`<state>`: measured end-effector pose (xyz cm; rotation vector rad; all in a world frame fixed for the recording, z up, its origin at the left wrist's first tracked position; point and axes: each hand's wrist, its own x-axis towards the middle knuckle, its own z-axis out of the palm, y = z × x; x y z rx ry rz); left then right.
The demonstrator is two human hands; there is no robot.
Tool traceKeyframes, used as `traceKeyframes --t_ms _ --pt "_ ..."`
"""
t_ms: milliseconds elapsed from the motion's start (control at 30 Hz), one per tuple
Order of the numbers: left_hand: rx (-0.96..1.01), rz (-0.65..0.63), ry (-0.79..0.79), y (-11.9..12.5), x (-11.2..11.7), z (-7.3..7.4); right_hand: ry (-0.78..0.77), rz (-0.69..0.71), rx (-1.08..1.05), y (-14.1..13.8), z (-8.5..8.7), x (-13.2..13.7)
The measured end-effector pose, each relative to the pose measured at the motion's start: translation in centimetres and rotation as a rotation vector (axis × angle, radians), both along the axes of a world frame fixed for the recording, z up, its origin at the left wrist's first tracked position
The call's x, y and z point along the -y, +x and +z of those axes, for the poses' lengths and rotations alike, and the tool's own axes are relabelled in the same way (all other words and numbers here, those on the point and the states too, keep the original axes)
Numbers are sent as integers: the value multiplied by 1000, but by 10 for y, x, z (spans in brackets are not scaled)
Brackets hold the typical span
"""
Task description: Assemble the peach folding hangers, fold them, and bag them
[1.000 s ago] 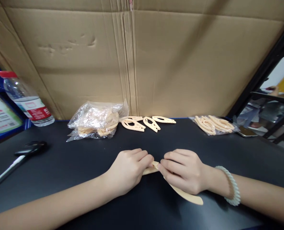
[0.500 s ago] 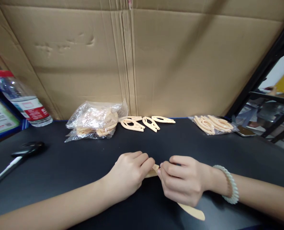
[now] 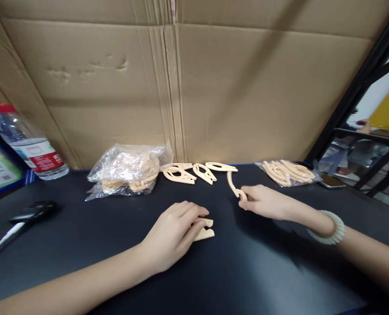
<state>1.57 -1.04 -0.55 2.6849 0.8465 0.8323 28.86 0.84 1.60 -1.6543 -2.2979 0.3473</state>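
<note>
My left hand (image 3: 177, 232) is closed over a beige plastic piece (image 3: 205, 235), which looks like part of a folding clothes hanger, low over the black table. Two notched ends stick out past the fingertips; my palm hides the remainder. Further right and farther back, my right hand (image 3: 260, 200) pinches a curved beige hanger piece (image 3: 232, 183), its thin end pointing away from me. The two hands are well apart. Behind them lie folded beige hangers (image 3: 180, 175), another hanger (image 3: 205, 174) and one more hanger (image 3: 221, 167), all flat near the cardboard.
A clear bag of beige hangers (image 3: 125, 170) sits back left, and a bagged pair (image 3: 288, 172) lies back right beside a phone (image 3: 332, 181). At left are a water bottle (image 3: 36, 148) and a black mouse-like device (image 3: 33, 211) with a white cable. Cardboard (image 3: 247, 87) walls the back.
My right hand has left my left hand and moved back and to the right, carrying the curved hanger piece. My left hand stays in place with its piece.
</note>
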Motion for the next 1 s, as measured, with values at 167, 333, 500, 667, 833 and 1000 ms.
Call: traceKeyframes --t_ms 167,333,500,667,833,1000 --pt "-39 -59 98 -1 6 3 -60 -79 173 8 1 3" --pt "-145 -17 121 -2 10 4 157 -83 258 2 -2 6" --pt "-243 85 170 -3 12 3 462 121 181 3 -19 -3" --pt "-308 107 196 -5 11 2 445 211 176 5 -29 -9" --pt "-364 61 322 -7 2 1 347 150 140 9 -22 -12" --pt "-351 25 356 -12 -1 -2 385 98 5 15 -23 -19"
